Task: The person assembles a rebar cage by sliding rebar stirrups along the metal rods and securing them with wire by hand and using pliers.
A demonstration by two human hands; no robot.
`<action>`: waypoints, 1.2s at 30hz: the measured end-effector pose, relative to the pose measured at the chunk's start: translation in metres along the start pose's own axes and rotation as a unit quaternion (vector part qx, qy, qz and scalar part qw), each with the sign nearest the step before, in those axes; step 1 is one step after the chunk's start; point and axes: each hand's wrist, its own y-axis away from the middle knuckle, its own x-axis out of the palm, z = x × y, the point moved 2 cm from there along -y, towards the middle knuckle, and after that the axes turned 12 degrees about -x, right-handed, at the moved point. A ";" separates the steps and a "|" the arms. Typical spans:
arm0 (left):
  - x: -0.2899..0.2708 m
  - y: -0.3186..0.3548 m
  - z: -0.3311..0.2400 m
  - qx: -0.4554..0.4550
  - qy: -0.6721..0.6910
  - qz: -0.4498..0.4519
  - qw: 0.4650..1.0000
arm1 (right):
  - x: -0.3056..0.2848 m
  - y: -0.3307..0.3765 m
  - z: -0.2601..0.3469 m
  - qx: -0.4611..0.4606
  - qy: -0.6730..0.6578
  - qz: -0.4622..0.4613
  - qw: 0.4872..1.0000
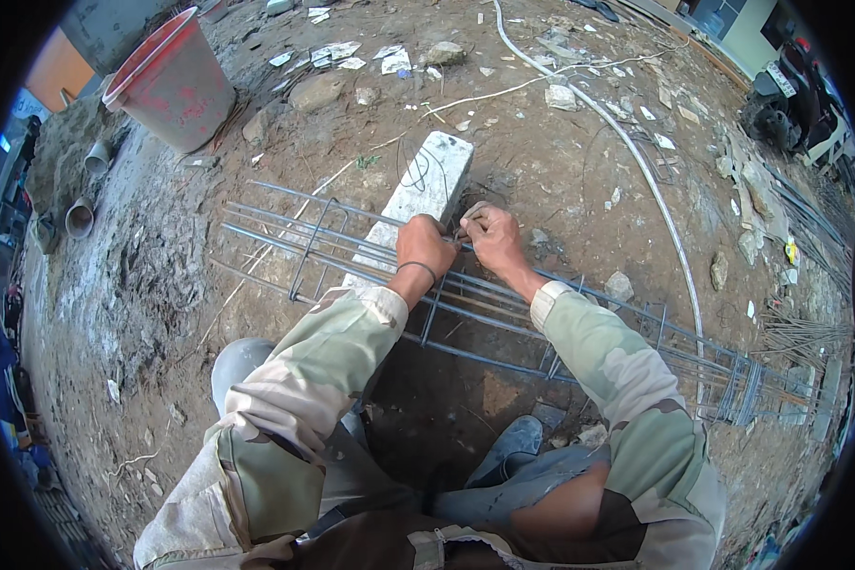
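Observation:
A long rebar cage of thin steel bars with square stirrups lies slanting in front of me. Its left part rests across a pale, elongated block. At the cage's far bar, just right of the block, my two hands almost touch. My left hand is closed, its fingertips turned away and what they grip hidden. Beside it, my right hand pinches what looks like a short piece of thin dark wire. Thin loose wire loops over the block's top.
A reddish, cement-smeared bucket stands at the far left. A pale hose curves across the dirt on the right. Several stirrups are bunched at the cage's right end. More steel bars and a parked motorbike are far right.

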 end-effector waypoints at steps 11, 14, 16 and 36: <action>0.025 -0.024 0.021 -0.053 0.155 0.085 0.983 | -0.007 0.002 0.010 -0.023 0.039 -0.003 0.999; 0.030 -0.028 0.024 -0.109 0.283 0.121 0.945 | -0.011 0.005 0.012 -0.033 0.056 0.012 0.998; 0.033 -0.029 0.027 -0.136 0.358 0.171 0.908 | -0.013 0.006 0.013 -0.045 0.040 0.005 0.998; 0.026 -0.029 0.016 -0.209 0.170 0.085 0.959 | -0.032 0.039 0.035 -0.332 0.207 0.123 0.912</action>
